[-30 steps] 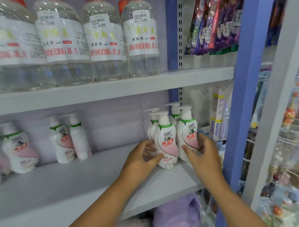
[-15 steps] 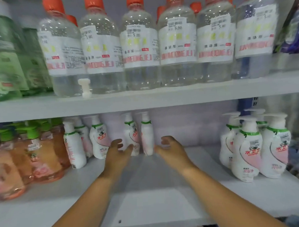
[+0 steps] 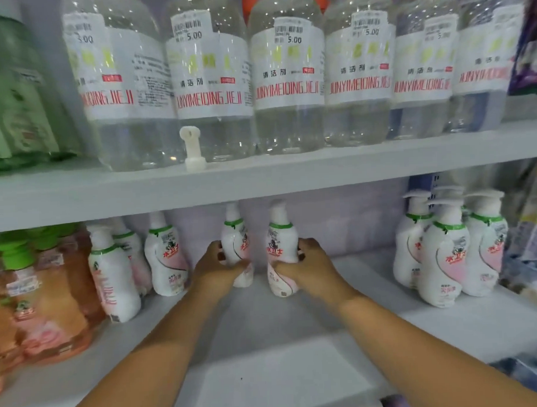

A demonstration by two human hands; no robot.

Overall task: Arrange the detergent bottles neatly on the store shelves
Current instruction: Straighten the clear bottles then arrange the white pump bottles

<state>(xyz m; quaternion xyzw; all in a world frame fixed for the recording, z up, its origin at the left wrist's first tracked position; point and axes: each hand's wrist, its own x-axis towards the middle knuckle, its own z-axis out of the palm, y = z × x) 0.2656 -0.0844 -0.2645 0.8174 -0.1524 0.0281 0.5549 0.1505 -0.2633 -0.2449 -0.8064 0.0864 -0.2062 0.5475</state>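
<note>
Two white pump bottles with pink labels and green collars stand at the middle back of the lower shelf [image 3: 267, 342]. My left hand [image 3: 216, 268] grips the left bottle [image 3: 235, 238]. My right hand [image 3: 307, 269] grips the right bottle [image 3: 280, 249], which sits slightly forward. A cluster of the same bottles [image 3: 445, 254] stands at the shelf's right end. Three more of them [image 3: 163, 257] stand to the left of my hands.
Orange bottles with green caps [image 3: 46, 299] fill the lower shelf's left end. The upper shelf [image 3: 290, 174] carries a row of large clear bottles with white labels [image 3: 286, 79], a loose white pump head [image 3: 192, 148] and green packs [image 3: 13, 100] at the left.
Both hands left the right-hand cluster, moved left to the middle pair and closed round the two bottles. The view swung left and came nearer.
</note>
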